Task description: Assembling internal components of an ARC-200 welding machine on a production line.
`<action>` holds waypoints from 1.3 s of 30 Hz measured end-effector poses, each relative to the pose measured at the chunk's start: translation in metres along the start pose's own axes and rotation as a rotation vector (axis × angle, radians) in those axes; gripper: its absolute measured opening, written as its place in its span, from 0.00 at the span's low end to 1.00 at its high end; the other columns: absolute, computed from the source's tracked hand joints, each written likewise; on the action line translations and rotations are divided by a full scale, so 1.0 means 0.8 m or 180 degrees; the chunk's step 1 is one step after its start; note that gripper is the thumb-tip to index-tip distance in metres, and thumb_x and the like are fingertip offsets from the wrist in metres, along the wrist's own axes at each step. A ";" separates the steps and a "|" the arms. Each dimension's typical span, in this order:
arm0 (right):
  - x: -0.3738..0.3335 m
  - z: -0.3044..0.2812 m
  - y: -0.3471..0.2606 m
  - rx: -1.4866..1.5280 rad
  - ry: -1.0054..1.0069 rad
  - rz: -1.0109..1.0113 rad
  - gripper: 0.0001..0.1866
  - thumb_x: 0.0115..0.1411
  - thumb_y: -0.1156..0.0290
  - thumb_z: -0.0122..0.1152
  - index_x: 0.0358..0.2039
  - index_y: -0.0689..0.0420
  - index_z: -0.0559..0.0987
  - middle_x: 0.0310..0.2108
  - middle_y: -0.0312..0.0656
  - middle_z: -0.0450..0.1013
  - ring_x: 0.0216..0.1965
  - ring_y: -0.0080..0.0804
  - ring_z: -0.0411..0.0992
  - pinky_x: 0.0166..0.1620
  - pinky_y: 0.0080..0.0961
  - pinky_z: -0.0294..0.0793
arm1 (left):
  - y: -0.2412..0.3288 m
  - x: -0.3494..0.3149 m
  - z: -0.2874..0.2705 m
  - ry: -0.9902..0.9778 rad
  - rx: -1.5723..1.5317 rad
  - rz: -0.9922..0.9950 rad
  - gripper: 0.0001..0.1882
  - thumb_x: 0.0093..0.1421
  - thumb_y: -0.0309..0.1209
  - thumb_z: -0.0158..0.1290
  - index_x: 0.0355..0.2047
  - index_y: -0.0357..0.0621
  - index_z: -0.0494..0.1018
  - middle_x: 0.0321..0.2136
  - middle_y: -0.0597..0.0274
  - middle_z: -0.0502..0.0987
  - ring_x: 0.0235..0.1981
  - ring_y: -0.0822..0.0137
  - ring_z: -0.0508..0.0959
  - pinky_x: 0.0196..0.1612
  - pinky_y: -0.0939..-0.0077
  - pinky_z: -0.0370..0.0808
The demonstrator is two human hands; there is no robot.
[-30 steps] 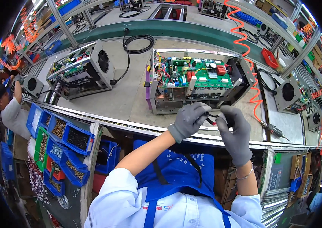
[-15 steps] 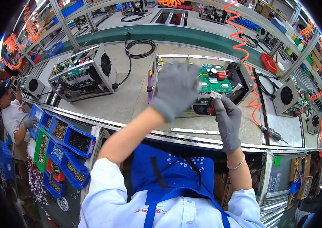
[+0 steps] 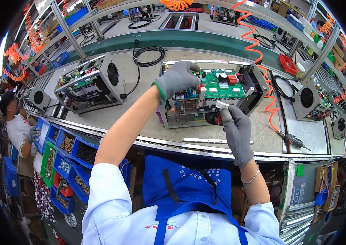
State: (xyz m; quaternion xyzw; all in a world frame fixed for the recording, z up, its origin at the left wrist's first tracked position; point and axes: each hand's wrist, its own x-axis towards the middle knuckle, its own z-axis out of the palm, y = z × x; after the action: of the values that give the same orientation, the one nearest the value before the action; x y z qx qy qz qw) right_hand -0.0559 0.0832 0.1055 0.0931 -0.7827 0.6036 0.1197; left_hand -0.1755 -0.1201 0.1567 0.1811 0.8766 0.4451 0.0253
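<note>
In front of me stands an open metal-framed electrical unit (image 3: 181, 121) with a green circuit board (image 3: 226, 90) on its top. My left hand (image 3: 177, 78), in a grey glove with a green cuff, is over the unit's left part, beside the board. Its fingers are curved with a gap between them, and I see nothing in them. At the unit's front edge, my right hand (image 3: 238, 132), gloved in grey, pinches a white plug connector (image 3: 222, 105). Red and dark wires hang just below that connector, partly hidden by the fingers.
A metal strip (image 3: 205, 140) lies near the bench's front edge. To the right rests a power screwdriver (image 3: 293, 141) on an orange coiled hose (image 3: 270, 96). Another unit (image 3: 87, 85) stands left, joined to a black cable (image 3: 148, 55). Blue bins (image 3: 85, 153) hold screws. A co-worker (image 3: 18, 126) is at far left.
My left hand has come off the board's front toward the unit's back left, uncovering the unit's front. The right hand keeps the white connector, and the whole view has shifted slightly.
</note>
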 end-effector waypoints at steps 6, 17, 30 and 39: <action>-0.005 0.009 0.001 0.0069 -0.0161 -0.0212 0.15 0.65 0.62 0.52 0.36 0.63 0.77 0.21 0.31 0.66 0.23 0.15 0.61 0.27 0.15 0.61 | 0.027 -0.006 0.000 -0.0163 0.1318 0.0172 0.20 0.48 0.31 0.56 0.42 0.37 0.74 0.27 0.54 0.79 0.31 0.64 0.80 0.36 0.74 0.74; -0.008 0.007 -0.008 -0.0070 -0.0249 -0.0235 0.13 0.63 0.64 0.53 0.35 0.62 0.76 0.22 0.41 0.68 0.25 0.26 0.66 0.32 0.24 0.67 | 0.016 0.012 -0.031 -0.0214 0.1625 0.0109 0.25 0.47 0.30 0.54 0.49 0.40 0.72 0.30 0.52 0.79 0.32 0.61 0.80 0.36 0.70 0.75; -0.004 0.011 -0.007 -0.0174 -0.0379 -0.0170 0.11 0.61 0.64 0.56 0.33 0.59 0.76 0.24 0.46 0.69 0.26 0.41 0.69 0.31 0.32 0.67 | 0.055 -0.001 0.005 0.0036 0.3503 -0.0343 0.23 0.55 0.31 0.47 0.52 0.43 0.65 0.31 0.43 0.78 0.36 0.51 0.79 0.39 0.60 0.75; -0.006 0.022 -0.005 -0.0336 -0.0534 -0.0416 0.13 0.61 0.61 0.54 0.33 0.58 0.77 0.27 0.48 0.71 0.30 0.47 0.72 0.33 0.35 0.69 | 0.013 -0.018 -0.016 0.0365 0.0298 0.0181 0.31 0.54 0.33 0.54 0.57 0.34 0.62 0.26 0.63 0.76 0.28 0.75 0.74 0.34 0.79 0.73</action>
State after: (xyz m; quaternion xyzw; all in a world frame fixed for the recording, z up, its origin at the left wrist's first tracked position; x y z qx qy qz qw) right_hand -0.0517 0.0652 0.1033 0.1877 -0.8129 0.5426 0.0975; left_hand -0.1618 -0.1293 0.1715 0.1811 0.8910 0.4138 -0.0461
